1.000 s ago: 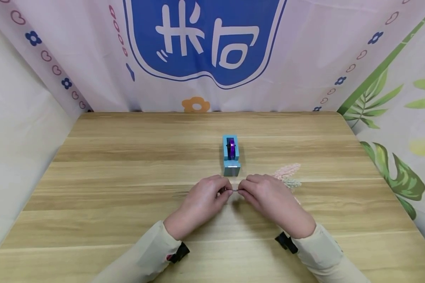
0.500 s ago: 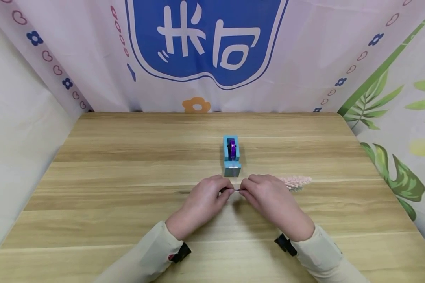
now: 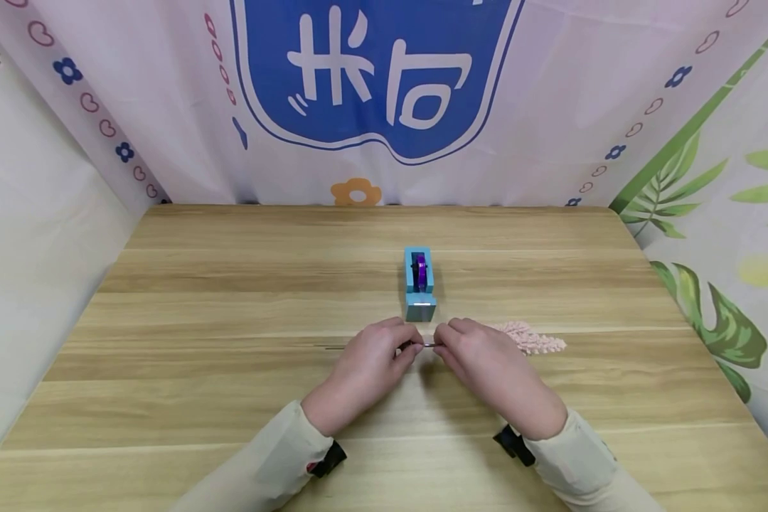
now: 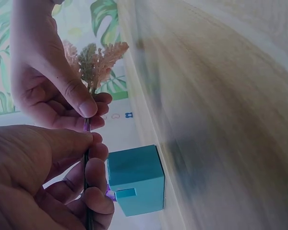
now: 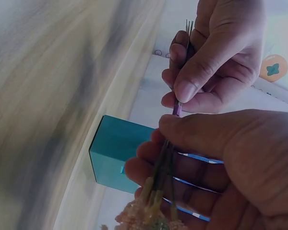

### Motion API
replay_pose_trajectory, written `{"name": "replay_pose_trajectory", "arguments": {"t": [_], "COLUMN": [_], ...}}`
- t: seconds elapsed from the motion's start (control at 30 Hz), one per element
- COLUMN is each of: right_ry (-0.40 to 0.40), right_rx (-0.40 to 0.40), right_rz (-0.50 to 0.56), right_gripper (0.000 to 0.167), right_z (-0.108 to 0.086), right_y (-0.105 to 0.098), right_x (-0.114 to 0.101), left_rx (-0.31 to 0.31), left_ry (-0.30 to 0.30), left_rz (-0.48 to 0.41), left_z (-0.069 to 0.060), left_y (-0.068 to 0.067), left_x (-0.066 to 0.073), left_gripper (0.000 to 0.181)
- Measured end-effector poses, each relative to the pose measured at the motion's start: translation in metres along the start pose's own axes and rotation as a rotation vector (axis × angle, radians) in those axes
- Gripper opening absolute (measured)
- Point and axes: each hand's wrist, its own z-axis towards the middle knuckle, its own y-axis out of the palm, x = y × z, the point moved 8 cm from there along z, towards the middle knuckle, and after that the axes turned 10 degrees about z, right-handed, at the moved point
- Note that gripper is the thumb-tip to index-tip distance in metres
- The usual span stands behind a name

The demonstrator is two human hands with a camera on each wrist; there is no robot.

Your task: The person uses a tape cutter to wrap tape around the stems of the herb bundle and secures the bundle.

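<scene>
A thin bundle of stems (image 5: 158,179) runs through both hands, level above the table. In the head view my left hand (image 3: 372,366) pinches it, with bare stem ends (image 3: 336,347) sticking out to the left. Close beside it, my right hand (image 3: 491,368) pinches the part nearer the flower heads (image 3: 537,341). Purple tape (image 5: 177,109) is round the stems in the short gap between the hands. Pink and grey-green flower heads (image 4: 89,62) show in the left wrist view. Fingers partly hide the stems.
A blue tape dispenser (image 3: 419,307) with a purple roll (image 3: 422,270) stands on the wooden table (image 3: 262,284) just beyond the hands. Behind the table hangs a printed cloth (image 3: 550,107).
The flower heads beyond my right hand have shifted and turned, with the pink ones now lying further right. Both hands keep their pinch at nearly the same place.
</scene>
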Motion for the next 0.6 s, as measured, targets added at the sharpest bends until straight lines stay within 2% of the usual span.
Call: {"name": "replay_pose_trajectory", "arguments": {"t": [0.13,0.33,0.6], "right_ry": [-0.004,-0.024,-0.008], "right_rx": [-0.007,0.016,0.041], "right_rz": [-0.018,-0.066,-0.077], "right_gripper": [0.005,0.006,0.009], "right_z": [-0.0003,0.0011,0.0017], "right_y": [0.0019,0.0008,-0.0016], "right_x": [-0.0004,-0.0035,-0.0021], "left_rx": [0.014,0.019,-0.035], "left_ry": [0.010,-0.011,-0.032], "left_rz": [0.006,0.013,0.031], "left_z": [-0.0007,-0.0010,0.0003], "left_y": [-0.0001,0.0000,0.0031], "left_x": [0.0006,-0.0009,-0.0023], "left_gripper": [0.006,0.005,0.011]}}
